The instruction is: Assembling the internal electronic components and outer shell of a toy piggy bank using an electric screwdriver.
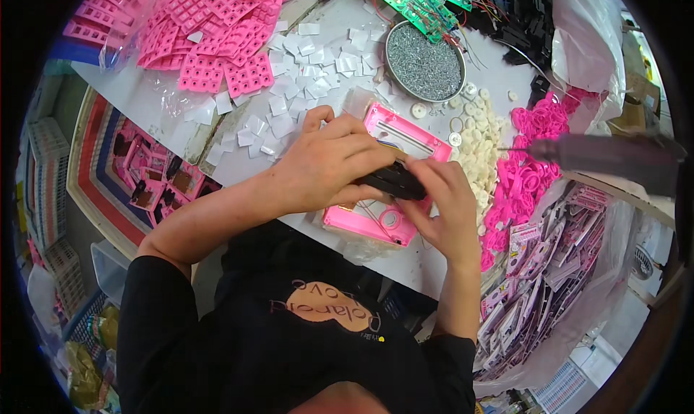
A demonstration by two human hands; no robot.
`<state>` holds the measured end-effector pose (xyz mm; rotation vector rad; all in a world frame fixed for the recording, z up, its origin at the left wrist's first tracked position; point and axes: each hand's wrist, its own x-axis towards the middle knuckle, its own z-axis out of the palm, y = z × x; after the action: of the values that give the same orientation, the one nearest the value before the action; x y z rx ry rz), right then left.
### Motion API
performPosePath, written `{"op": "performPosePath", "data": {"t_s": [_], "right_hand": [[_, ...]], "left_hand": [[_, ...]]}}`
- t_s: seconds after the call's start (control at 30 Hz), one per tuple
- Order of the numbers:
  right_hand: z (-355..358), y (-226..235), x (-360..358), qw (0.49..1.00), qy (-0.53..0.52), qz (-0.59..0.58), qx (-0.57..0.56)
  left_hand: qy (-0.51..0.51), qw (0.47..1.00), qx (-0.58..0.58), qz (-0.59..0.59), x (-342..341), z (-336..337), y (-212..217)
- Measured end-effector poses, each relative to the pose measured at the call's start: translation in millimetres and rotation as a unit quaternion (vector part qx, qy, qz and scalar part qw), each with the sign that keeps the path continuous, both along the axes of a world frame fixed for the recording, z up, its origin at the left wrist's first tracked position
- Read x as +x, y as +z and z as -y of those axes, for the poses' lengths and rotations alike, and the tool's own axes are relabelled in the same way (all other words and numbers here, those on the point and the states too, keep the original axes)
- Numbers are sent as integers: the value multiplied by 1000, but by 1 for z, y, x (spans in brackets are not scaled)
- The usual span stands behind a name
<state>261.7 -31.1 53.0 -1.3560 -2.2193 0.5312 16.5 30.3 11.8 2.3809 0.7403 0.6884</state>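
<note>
A black plastic part (397, 181), oblong in shape, is gripped between my two hands above an open pink plastic casing (347, 217). My left hand (322, 161) reaches over it from the left, thumb below and fingers along the top. From the right, my right hand (448, 204) pinches its other end with thumb and fingers. The casing lies on the table beneath, with a metal rod along its far side and a pink ring and thin wires near its front edge. My hands and the black part hide its middle.
A round metal bowl (388, 74) of screws stands beyond the casing, near green circuit boards (423, 6). White squares (289, 74) and pink keypads (231, 16) lie left; cream pieces (477, 136) and pink rings (535, 125) right. A dark power screwdriver (607, 157) juts in from the right.
</note>
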Motion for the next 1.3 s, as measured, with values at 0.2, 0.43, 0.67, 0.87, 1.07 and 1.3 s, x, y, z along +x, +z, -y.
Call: {"op": "performPosePath", "data": {"t_s": [0.2,0.43,0.67,0.87,1.07,1.3], "right_hand": [[-13,5,11,965,-92,-205,-137],[-47,25,1,927,-275,8,-254],[-39,12,10,997,-67,38,20],[-23,-18,-2,981,-89,70,156],[-48,-6,25,999,-41,-13,-17],[-53,7,49,998,25,12,-60]], "left_hand": [[105,979,-66,162,3,11,-20],[85,996,-1,35,12,13,-4],[87,996,23,-23,15,13,5],[104,992,44,-53,19,19,12],[31,996,-31,-81,23,-46,30],[87,963,132,-218,92,-148,-3]]}}
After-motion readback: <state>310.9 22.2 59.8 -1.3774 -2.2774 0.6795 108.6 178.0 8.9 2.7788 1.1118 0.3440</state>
